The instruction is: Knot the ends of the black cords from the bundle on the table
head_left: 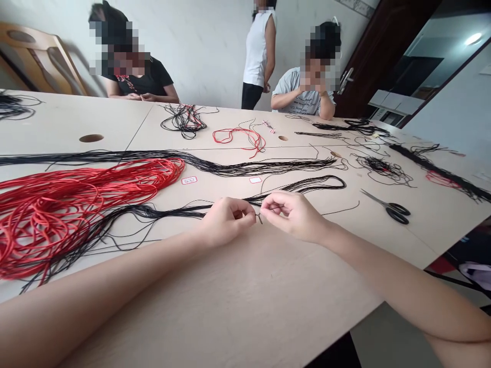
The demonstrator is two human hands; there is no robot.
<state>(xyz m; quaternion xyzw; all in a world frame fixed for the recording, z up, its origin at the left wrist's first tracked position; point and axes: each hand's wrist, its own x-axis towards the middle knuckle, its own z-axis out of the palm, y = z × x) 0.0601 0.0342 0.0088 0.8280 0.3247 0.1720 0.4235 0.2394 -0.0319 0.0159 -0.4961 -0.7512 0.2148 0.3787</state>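
Note:
Both my hands meet above the table [245, 286], their fingertips close together. My left hand [228, 220] pinches a thin black cord between thumb and fingers. From the other side, my right hand [289, 212] pinches the same black cord [260, 219], which shows as a small loop in the gap between the hands. A loose cord end [341, 208] trails out to the right past my right wrist. Just behind my hands lies a bundle of black cords [180, 210], running leftward and ending in a bend at the right.
A big heap of red cord [76, 204] covers the left. Black-handled scissors [397, 212] lie at the right. Further back are a long black cord bundle [230, 167], a red cord loop [230, 135] and small labels [189, 180]. Two people [140, 82] sit opposite; another stands.

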